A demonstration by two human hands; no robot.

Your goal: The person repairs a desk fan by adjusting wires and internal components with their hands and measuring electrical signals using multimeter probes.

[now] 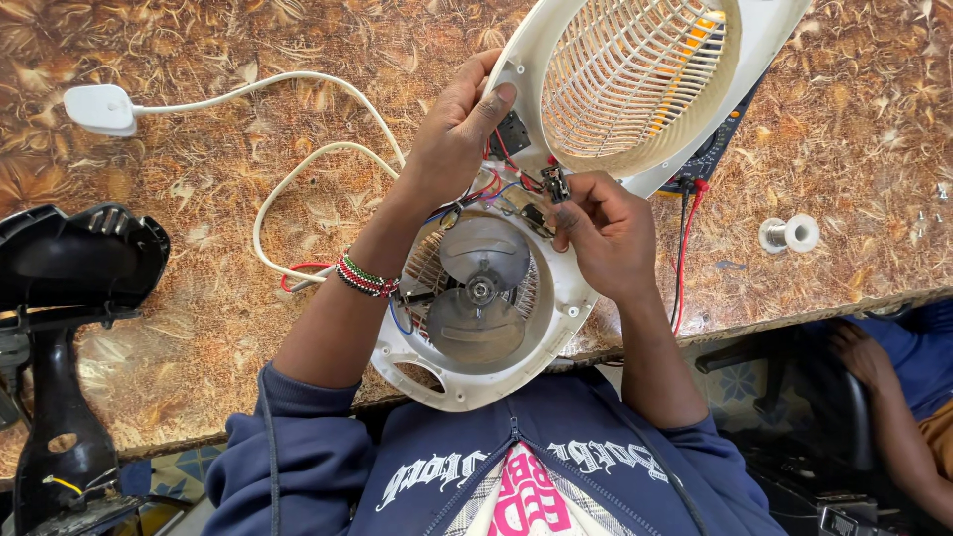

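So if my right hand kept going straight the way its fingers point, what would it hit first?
Probably the white grille housing: the right hand pinches a small black switch just below its rim, though depth is unclear.

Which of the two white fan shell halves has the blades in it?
The round white plastic half nearer the person, lying under both wrists: it holds the grey fan blades. The other white half, tilted up farther away, shows only a slatted grille.

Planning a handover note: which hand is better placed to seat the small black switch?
Right, likely: the right hand pinches the small black switch, while the left hand steadies the white fan housing.
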